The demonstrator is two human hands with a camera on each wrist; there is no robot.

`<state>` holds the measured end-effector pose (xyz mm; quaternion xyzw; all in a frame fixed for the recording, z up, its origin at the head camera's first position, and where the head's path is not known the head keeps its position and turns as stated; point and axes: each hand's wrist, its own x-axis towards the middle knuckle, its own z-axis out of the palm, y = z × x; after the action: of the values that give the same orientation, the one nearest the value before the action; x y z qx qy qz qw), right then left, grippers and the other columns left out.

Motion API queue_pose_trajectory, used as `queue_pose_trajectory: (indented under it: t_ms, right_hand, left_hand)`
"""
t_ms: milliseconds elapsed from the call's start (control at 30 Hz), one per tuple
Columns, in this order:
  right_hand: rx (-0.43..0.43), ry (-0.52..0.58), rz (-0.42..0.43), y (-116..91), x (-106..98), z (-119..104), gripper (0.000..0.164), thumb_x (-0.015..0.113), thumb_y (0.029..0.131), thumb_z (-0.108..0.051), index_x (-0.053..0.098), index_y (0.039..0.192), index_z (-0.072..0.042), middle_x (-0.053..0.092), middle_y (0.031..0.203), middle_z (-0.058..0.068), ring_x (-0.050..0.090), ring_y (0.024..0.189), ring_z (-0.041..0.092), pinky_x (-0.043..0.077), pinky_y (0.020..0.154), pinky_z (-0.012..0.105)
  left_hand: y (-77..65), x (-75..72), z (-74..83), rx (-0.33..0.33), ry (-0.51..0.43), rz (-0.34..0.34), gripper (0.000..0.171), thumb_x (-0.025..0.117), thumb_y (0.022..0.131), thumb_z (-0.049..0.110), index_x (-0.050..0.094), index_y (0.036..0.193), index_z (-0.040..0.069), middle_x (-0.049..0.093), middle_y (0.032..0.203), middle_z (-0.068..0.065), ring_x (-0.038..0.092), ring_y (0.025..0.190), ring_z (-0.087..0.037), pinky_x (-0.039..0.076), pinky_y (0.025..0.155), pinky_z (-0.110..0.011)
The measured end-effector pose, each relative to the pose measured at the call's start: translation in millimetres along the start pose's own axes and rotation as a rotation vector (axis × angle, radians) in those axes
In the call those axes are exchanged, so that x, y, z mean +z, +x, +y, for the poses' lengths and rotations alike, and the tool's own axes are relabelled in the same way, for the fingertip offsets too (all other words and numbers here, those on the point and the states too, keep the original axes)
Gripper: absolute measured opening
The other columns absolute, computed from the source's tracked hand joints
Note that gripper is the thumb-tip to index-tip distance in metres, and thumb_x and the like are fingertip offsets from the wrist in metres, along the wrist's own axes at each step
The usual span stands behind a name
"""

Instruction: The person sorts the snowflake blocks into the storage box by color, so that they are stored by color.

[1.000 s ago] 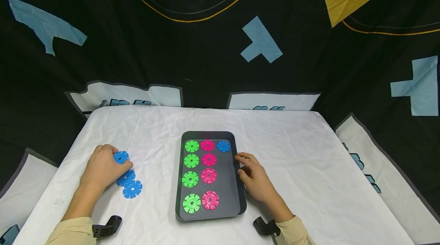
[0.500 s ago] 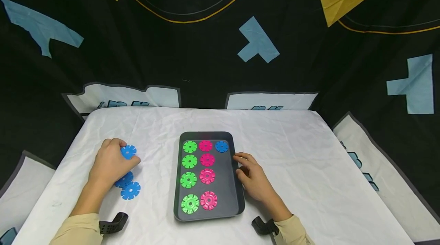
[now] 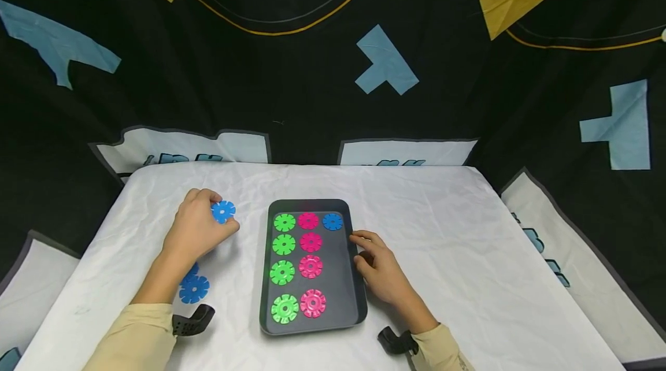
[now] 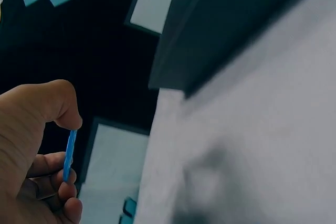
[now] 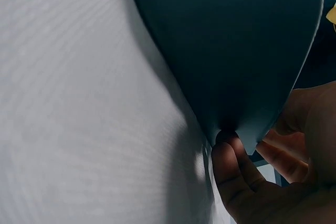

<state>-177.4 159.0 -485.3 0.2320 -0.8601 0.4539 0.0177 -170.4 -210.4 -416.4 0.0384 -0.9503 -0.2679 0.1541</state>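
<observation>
In the head view, my left hand [image 3: 200, 223] pinches a blue notched plastic disc [image 3: 223, 211] between thumb and fingers, raised over the white cloth left of the tray. The left wrist view shows that disc edge-on. Below the hand lie more blue notched discs [image 3: 195, 290], partly overlapping and partly hidden by the wrist. A dark grey rectangular tray [image 3: 340, 301] holds a column of green discs [image 3: 284, 244], a column of pink discs [image 3: 311, 242] and one blue disc [image 3: 332, 221] at its far right. My right hand [image 3: 382, 267] holds the tray's right edge, fingertips at its rim and side wall [image 5: 226, 77].
White cloth [image 3: 458, 244] covers the table, with a black patterned curtain [image 3: 312, 88] hanging behind its far edge. Each wrist wears a black camera mount, one on the left [image 3: 193, 321] and one on the right [image 3: 397, 341].
My left hand has lifted a blue disc off the blue group and carried it right and away from me, toward the tray. The right hand stays at the tray's edge. The head view has shifted slightly.
</observation>
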Motion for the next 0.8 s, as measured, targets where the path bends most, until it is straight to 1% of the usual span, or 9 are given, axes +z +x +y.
queue_pose_trajectory:
  t_ms: [133, 267, 567, 667, 800]
  right_hand:
    - [-0.001, -0.001, 0.000, 0.2, -0.4, 0.0, 0.040, 0.058, 0.093, -0.002, 0.058, 0.133, -0.001, 0.049, 0.141, 0.004, 0.059, 0.090, 0.012, 0.049, 0.073, 0.026]
    - [-0.007, 0.004, -0.006, 0.8, -0.6, 0.0, 0.040, 0.057, 0.093, -0.002, 0.058, 0.134, 0.000, 0.048, 0.142, 0.005, 0.057, 0.088, 0.011, 0.049, 0.072, 0.026]
    - [-0.020, -0.002, 0.000, 1.1, -0.5, 1.4, 0.041, 0.057, 0.093, -0.002, 0.058, 0.133, 0.000, 0.048, 0.141, 0.005, 0.057, 0.088, 0.010, 0.049, 0.074, 0.027]
    - [-0.021, -0.006, 0.002, 1.0, -0.2, 2.0, 0.041, 0.058, 0.093, -0.002, 0.058, 0.133, 0.000, 0.049, 0.141, 0.006, 0.057, 0.089, 0.010, 0.048, 0.074, 0.027]
    - [-0.033, -0.008, 0.006, 0.4, -0.2, 1.9, 0.041, 0.058, 0.092, -0.001, 0.058, 0.133, 0.000, 0.049, 0.141, 0.007, 0.058, 0.095, 0.013, 0.049, 0.076, 0.027]
  left_hand:
    - [8.0, 2.7, 16.7, 0.030, -0.022, -0.015, 0.055, 0.073, 0.073, 0.024, 0.056, 0.113, -0.009, 0.051, 0.110, -0.025, 0.051, 0.092, -0.038, 0.047, 0.082, -0.057]
    - [16.2, 7.5, 30.2, 0.068, -0.039, -0.027, 0.053, 0.073, 0.071, 0.024, 0.058, 0.111, -0.008, 0.052, 0.108, -0.022, 0.052, 0.091, -0.035, 0.049, 0.081, -0.053]
    - [30.5, 19.8, 61.0, 0.159, -0.074, -0.080, 0.049, 0.072, 0.070, 0.023, 0.058, 0.107, -0.005, 0.053, 0.103, -0.017, 0.053, 0.088, -0.030, 0.050, 0.075, -0.046]
    - [33.2, 26.4, 73.5, 0.196, -0.085, -0.092, 0.047, 0.072, 0.069, 0.021, 0.059, 0.105, -0.006, 0.054, 0.100, -0.016, 0.053, 0.086, -0.029, 0.051, 0.073, -0.045]
    - [35.6, 39.7, 90.2, 0.230, -0.085, -0.137, 0.049, 0.075, 0.066, 0.023, 0.061, 0.104, -0.005, 0.055, 0.098, -0.015, 0.055, 0.083, -0.027, 0.053, 0.073, -0.042]
